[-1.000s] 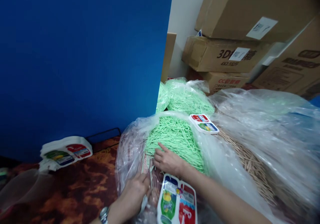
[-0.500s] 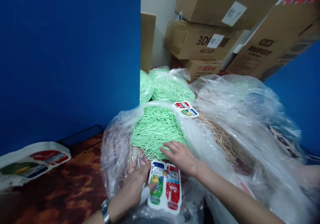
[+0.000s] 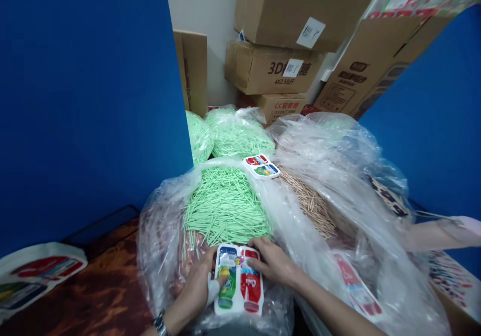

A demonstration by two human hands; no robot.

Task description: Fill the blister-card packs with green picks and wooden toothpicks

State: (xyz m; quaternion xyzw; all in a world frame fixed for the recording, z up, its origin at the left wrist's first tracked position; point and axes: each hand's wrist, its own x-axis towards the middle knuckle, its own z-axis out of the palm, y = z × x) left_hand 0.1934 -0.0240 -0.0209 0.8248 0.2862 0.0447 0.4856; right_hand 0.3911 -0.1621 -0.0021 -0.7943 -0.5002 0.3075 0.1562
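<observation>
My left hand grips a white twin-bottle-shaped package by its left side, thumb over the front. The package is printed with a green bottle and a red cola bottle. At its upper right edge my right hand closes on it, thumb on the front and fingers partly hidden behind. A white wrap shows at the base of my left thumb, and a metal watch is on that wrist. Just beyond the package, thin green sticks lie heaped in an open clear plastic bag.
A similar package lies between the green sticks and a bag of brown sticks. Tied bags of green sticks stand behind. Cardboard boxes are stacked at the back. Blue panels flank both sides. Another person's forearm reaches in at right.
My right hand has drawn back from the green sticks onto the package's upper right edge. My left hand keeps its hold. The view has shifted to the right.
</observation>
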